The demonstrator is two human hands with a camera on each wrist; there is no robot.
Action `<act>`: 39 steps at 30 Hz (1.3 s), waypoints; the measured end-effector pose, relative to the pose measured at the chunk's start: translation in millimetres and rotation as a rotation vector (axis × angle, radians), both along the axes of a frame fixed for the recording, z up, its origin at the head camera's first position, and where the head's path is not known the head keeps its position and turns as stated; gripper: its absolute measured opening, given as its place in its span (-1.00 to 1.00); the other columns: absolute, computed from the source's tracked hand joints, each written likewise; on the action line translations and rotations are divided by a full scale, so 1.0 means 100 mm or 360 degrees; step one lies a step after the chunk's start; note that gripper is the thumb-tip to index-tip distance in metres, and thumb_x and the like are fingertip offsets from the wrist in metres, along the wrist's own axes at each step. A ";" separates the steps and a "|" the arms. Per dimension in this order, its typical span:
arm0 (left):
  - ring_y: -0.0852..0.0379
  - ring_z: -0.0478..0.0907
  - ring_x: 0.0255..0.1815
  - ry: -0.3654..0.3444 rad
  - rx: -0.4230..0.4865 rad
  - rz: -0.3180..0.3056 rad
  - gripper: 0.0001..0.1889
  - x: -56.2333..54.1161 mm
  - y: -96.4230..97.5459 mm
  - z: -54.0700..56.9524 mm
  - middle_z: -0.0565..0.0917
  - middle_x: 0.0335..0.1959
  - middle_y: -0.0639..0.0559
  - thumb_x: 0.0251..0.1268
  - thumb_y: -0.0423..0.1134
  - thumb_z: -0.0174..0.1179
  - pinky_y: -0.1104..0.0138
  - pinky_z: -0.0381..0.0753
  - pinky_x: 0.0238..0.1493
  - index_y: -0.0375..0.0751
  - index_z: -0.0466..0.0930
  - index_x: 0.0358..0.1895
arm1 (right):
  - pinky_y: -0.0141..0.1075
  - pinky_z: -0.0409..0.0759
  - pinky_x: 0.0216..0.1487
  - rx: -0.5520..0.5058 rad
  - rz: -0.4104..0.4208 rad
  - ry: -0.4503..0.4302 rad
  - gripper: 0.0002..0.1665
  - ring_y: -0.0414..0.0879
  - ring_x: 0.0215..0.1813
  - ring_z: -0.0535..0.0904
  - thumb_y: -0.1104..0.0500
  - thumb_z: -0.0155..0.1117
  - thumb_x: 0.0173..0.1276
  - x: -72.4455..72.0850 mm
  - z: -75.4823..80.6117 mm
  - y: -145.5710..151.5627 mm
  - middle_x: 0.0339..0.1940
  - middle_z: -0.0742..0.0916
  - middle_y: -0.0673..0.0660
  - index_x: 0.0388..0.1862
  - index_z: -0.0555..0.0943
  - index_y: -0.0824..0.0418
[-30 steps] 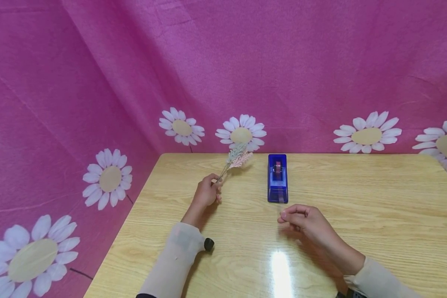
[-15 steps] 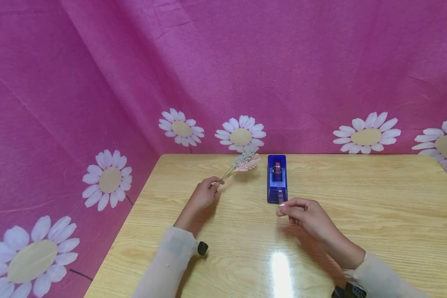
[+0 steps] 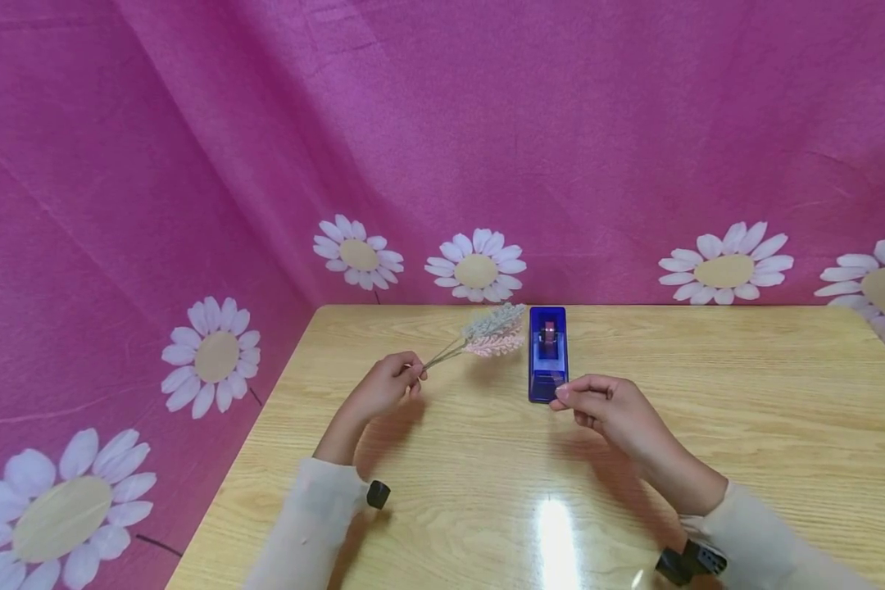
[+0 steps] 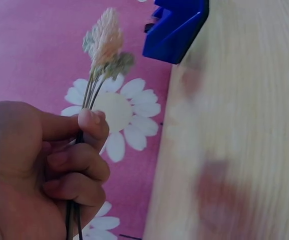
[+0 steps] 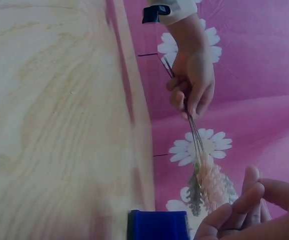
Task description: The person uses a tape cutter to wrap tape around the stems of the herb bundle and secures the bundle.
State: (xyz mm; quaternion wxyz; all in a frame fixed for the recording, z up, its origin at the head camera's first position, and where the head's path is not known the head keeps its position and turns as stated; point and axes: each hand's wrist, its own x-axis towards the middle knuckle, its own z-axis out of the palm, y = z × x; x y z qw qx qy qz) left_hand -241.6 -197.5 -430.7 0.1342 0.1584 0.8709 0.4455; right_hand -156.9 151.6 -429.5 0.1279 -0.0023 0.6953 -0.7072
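My left hand [image 3: 385, 385] pinches the thin stems of a small bunch of pink and grey-green flower sprigs [image 3: 496, 331], with the blooms pointing right. In the left wrist view, the stems [image 4: 87, 95] pass between thumb and forefinger and down through the curled fingers. A blue tape dispenser [image 3: 548, 360] stands at the far side of the table, its front end towards me. At that front end, my right hand [image 3: 614, 411] holds thumb and forefinger pressed together on the end of clear tape, which barely shows. The blooms come close to the dispenser's left side.
The wooden table [image 3: 708, 393] reaches a pink cloth backdrop [image 3: 597, 147] printed with white daisies behind and to the left. A bright light reflection [image 3: 557, 541] lies near the table's front. Black camera mounts [image 3: 378, 494] sit on both wrists.
My left hand has drawn back to the left and lowered, and the sprigs have tipped rightward towards the dispenser. The right hand has risen to the dispenser's front end; the tape strip seen earlier barely shows.
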 end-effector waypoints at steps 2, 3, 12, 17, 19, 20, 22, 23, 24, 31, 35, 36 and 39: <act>0.19 0.18 -0.62 0.0003 -0.0008 -0.0046 -0.73 0.01 -0.04 0.03 0.56 -0.50 -0.24 0.69 -0.35 -0.11 0.40 0.18 -0.54 -0.43 0.54 -0.16 | -0.42 0.65 -0.12 -0.0030 0.0008 0.0022 -0.88 -0.27 -0.10 0.71 0.17 0.29 0.53 -0.01 0.05 0.02 -0.25 0.84 -0.04 -0.13 0.73 0.17; 0.18 0.19 -0.60 0.0007 -0.0014 -0.0068 -0.74 0.01 -0.07 0.05 0.56 -0.51 -0.22 0.69 -0.35 -0.09 0.40 0.19 -0.52 -0.40 0.55 -0.18 | -0.42 0.65 -0.11 -0.0044 0.0008 0.0033 -0.88 -0.26 -0.10 0.71 0.17 0.28 0.54 -0.01 0.07 0.02 -0.24 0.84 -0.03 -0.14 0.73 0.15; 0.17 0.26 -0.55 -0.0025 -0.0066 -0.0201 -0.74 0.03 -0.14 0.11 0.57 -0.45 -0.37 0.66 -0.36 -0.04 0.40 0.22 -0.48 -0.28 0.61 -0.25 | -0.42 0.62 -0.13 -0.0101 -0.0004 0.0103 -0.86 -0.22 -0.15 0.66 0.20 0.24 0.57 -0.09 0.27 0.07 -0.24 0.83 -0.05 -0.13 0.73 0.16; 0.16 0.27 -0.53 -0.0039 -0.0083 -0.0247 -0.75 0.04 -0.13 0.14 0.58 -0.48 -0.30 0.64 -0.36 0.00 0.39 0.25 -0.45 -0.27 0.65 -0.24 | -0.38 0.51 -0.21 -0.0066 -0.0015 0.0107 -0.83 -0.20 -0.28 0.46 0.16 0.22 0.59 -0.15 0.34 0.10 -0.23 0.83 -0.05 -0.12 0.72 0.17; 0.16 0.30 -0.51 -0.0033 -0.0085 -0.0274 -0.76 0.04 -0.12 0.16 0.58 -0.50 -0.20 0.63 -0.37 0.02 0.38 0.28 -0.43 -0.28 0.67 -0.23 | -0.36 0.48 -0.21 -0.0060 -0.0014 0.0114 -0.83 -0.19 -0.29 0.43 0.13 0.22 0.59 -0.17 0.37 0.11 -0.23 0.83 -0.06 -0.12 0.72 0.16; 0.16 0.31 -0.51 -0.0029 -0.0089 -0.0289 -0.76 0.05 -0.12 0.16 0.58 -0.51 -0.15 0.62 -0.38 0.03 0.38 0.29 -0.42 -0.27 0.68 -0.23 | -0.36 0.48 -0.21 -0.0055 -0.0013 0.0117 -0.83 -0.19 -0.29 0.42 0.13 0.22 0.59 -0.18 0.38 0.12 -0.23 0.83 -0.06 -0.12 0.72 0.15; 0.15 0.34 -0.49 -0.0024 -0.0092 -0.0315 -0.76 0.05 -0.11 0.18 0.58 -0.51 -0.08 0.61 -0.40 0.04 0.38 0.32 -0.41 -0.28 0.70 -0.23 | -0.37 0.48 -0.23 -0.0063 -0.0011 0.0122 -0.85 -0.20 -0.29 0.43 0.14 0.23 0.59 -0.21 0.40 0.13 -0.24 0.83 -0.07 -0.13 0.73 0.13; 0.14 0.35 -0.48 -0.0023 -0.0090 -0.0330 -0.76 0.05 -0.10 0.18 0.58 -0.51 -0.08 0.60 -0.41 0.04 0.38 0.33 -0.40 -0.28 0.71 -0.22 | -0.38 0.49 -0.24 -0.0068 -0.0013 0.0117 -0.85 -0.21 -0.29 0.44 0.15 0.23 0.58 -0.22 0.41 0.13 -0.25 0.83 -0.08 -0.14 0.73 0.12; 0.13 0.37 -0.47 -0.0020 -0.0089 -0.0347 -0.76 0.05 -0.10 0.19 0.58 -0.51 -0.06 0.59 -0.42 0.04 0.38 0.33 -0.39 -0.29 0.71 -0.22 | -0.39 0.49 -0.25 -0.0071 -0.0013 0.0115 -0.85 -0.22 -0.30 0.44 0.16 0.24 0.58 -0.23 0.42 0.14 -0.25 0.83 -0.08 -0.14 0.73 0.13; 0.18 0.36 -0.49 0.0018 -0.0106 -0.0456 -0.75 0.05 -0.01 0.24 0.62 -0.51 -0.06 0.59 -0.43 0.04 0.40 0.30 -0.43 -0.28 0.74 -0.23 | -0.41 0.48 -0.31 -0.0052 -0.0008 0.0131 -0.80 -0.22 -0.36 0.42 0.18 0.23 0.58 -0.30 0.52 0.12 -0.22 0.84 -0.03 -0.07 0.70 0.29; 0.19 0.36 -0.48 0.0023 -0.0109 -0.0495 -0.76 0.06 0.06 0.27 0.61 -0.51 -0.03 0.58 -0.42 0.07 0.39 0.29 -0.43 -0.26 0.75 -0.21 | -0.40 0.49 -0.29 -0.0033 0.0009 0.0151 -0.75 -0.21 -0.33 0.45 0.21 0.18 0.60 -0.32 0.56 0.10 -0.17 0.84 -0.02 0.02 0.66 0.39; 0.18 0.35 -0.48 0.0026 -0.0109 -0.0506 -0.76 0.06 0.08 0.27 0.60 -0.52 -0.01 0.58 -0.42 0.07 0.39 0.29 -0.43 -0.26 0.75 -0.21 | -0.40 0.50 -0.29 -0.0033 0.0018 0.0153 -0.75 -0.21 -0.32 0.46 0.22 0.18 0.60 -0.33 0.56 0.10 -0.17 0.84 -0.03 0.03 0.66 0.39; 0.18 0.33 -0.49 0.0031 -0.0115 -0.0531 -0.77 0.07 0.14 0.30 0.59 -0.52 0.04 0.58 -0.41 0.08 0.39 0.29 -0.42 -0.25 0.75 -0.21 | -0.42 0.52 -0.29 -0.0056 0.0028 0.0137 -0.77 -0.22 -0.32 0.48 0.23 0.18 0.59 -0.34 0.58 0.08 -0.17 0.84 -0.04 0.02 0.67 0.37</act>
